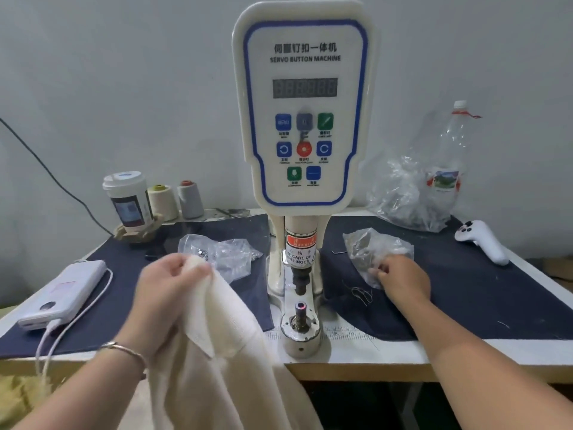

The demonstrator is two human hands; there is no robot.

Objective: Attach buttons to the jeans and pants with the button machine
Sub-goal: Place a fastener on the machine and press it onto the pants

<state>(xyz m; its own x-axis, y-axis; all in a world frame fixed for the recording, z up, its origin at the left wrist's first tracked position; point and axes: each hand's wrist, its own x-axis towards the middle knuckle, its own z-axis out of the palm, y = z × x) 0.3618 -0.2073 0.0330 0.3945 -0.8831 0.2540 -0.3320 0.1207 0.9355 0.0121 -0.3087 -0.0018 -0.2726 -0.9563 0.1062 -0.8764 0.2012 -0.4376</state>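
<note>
The servo button machine [305, 113] stands at the table's middle, its lower die [300, 306] bare under the punch. My left hand [167, 293] grips the top edge of cream pants [217, 352], lifted just left of the die. My right hand [403, 279] reaches into a small clear plastic bag [370, 245] of metal parts right of the machine, fingers curled at its opening; whether they pinch a button is hidden. Another clear bag of buttons [217, 252] lies left of the machine.
Dark denim [465, 293] covers the table on both sides. A white power bank [63, 293] with cable lies far left. A cup [128, 200] and two thread cones [175, 198] stand behind. A white controller [482, 243], crumpled plastic and a bottle [446, 169] sit at right.
</note>
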